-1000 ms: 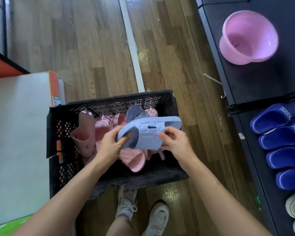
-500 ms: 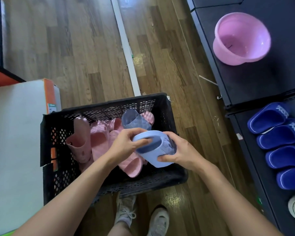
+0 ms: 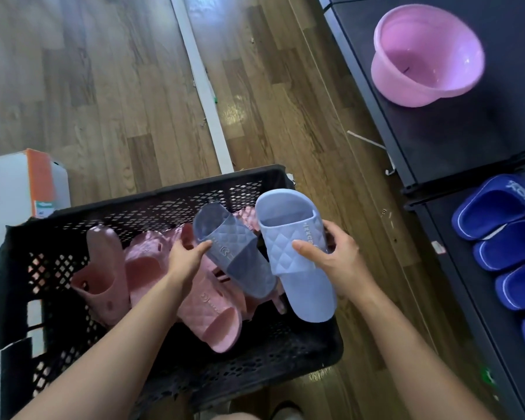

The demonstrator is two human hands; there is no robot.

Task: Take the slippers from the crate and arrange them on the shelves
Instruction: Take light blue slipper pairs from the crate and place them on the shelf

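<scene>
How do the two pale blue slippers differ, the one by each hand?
The right slipper is gripped by the right hand, held over the rim of the crate and brightly lit. The left slipper lies in shade on the pink slippers inside, the left hand touching its strap. Both share a quilted strap.

Brown wood-plank floor (image 3: 103,86) fills the view, and a white strip (image 3: 200,86) runs down it from the top. Light glints off the boards just beside that strip. On the left, a white box (image 3: 9,189) with an orange edge. On the right, a dark shelf unit (image 3: 467,131), with a pink basin (image 3: 428,56) sitting on top.
</scene>
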